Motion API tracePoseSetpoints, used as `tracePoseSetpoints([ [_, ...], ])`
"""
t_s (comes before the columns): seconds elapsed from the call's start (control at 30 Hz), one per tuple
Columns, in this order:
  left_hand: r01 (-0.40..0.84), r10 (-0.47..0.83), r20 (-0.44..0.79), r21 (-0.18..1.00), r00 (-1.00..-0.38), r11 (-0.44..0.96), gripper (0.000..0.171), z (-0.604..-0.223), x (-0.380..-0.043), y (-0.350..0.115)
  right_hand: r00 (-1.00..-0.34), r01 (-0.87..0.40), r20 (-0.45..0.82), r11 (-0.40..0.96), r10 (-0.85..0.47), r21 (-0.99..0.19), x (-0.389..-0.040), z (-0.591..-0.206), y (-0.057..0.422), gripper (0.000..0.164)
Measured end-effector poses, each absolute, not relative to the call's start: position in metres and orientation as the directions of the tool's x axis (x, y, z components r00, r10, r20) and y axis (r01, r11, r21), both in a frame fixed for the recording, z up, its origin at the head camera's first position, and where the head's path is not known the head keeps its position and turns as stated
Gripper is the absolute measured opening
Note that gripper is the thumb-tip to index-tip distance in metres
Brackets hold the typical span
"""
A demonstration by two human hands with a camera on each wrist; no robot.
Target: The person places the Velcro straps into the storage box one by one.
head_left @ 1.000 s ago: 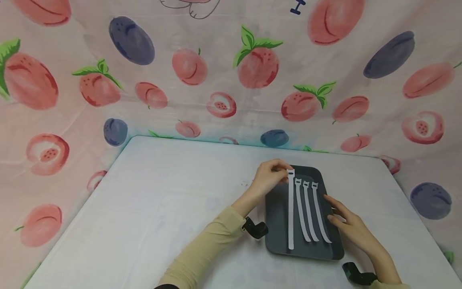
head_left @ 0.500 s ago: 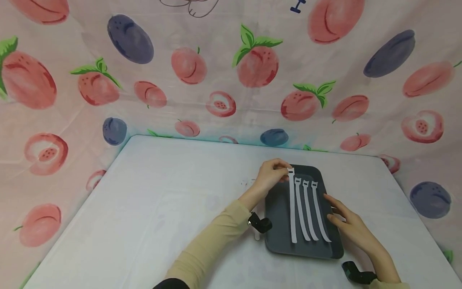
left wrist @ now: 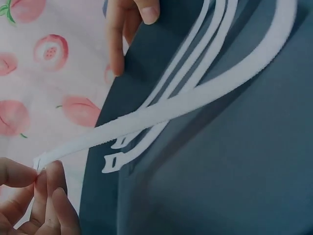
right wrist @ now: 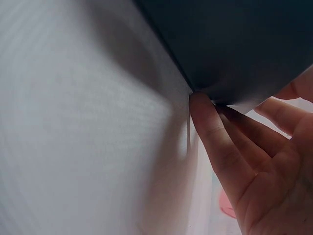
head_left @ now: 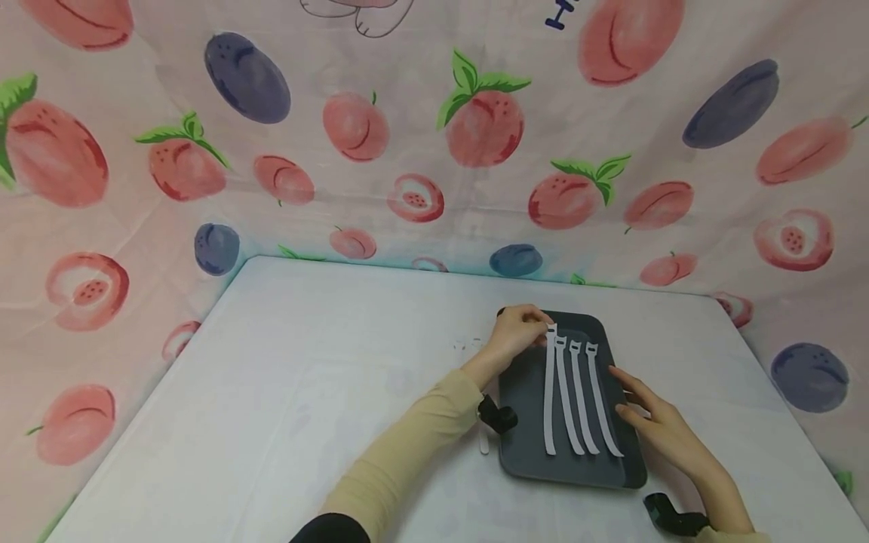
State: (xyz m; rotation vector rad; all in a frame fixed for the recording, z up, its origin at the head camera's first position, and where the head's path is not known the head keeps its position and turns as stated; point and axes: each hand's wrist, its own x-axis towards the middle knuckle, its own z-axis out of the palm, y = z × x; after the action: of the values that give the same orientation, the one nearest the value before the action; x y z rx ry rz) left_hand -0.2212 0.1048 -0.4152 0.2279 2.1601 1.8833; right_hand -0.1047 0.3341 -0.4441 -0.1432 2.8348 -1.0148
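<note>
My left hand (head_left: 517, 333) pinches the slotted head of a white hook-and-loop cable tie (left wrist: 190, 101) between thumb and fingertips. The tie's band arches over the dark grey tray (head_left: 521, 449), its tail down toward the tray floor. Three similar white cable ties (head_left: 583, 400) lie side by side in the tray, slotted heads toward the far end, tails curving right. My right hand (head_left: 657, 424) rests against the tray's right side, with extended fingers (right wrist: 215, 132) touching its wall and the thumb near the rim.
A white table (head_left: 305, 377) carries the tray toward its right side. Left of the tray, partly hidden by my left arm, lies another white strap (head_left: 484, 443), pale against the tabletop. A fruit-printed cloth (head_left: 407, 113) hangs behind the table.
My left hand has moved slightly right, bringing the held cable tie close beside the three in the tray; its tail has shifted up and right. The right hand stays put.
</note>
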Motion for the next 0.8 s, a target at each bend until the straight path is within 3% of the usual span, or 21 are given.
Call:
tracePoseSetpoints([
  [0.8,0.012,0.278,-0.135,0.883,-0.951,0.470,0.010,-0.426,-0.223,0.112,-0.987,-0.057,-0.079,0.763,-0.140,-0.644,-0.103,-0.443,0.333,0.058],
])
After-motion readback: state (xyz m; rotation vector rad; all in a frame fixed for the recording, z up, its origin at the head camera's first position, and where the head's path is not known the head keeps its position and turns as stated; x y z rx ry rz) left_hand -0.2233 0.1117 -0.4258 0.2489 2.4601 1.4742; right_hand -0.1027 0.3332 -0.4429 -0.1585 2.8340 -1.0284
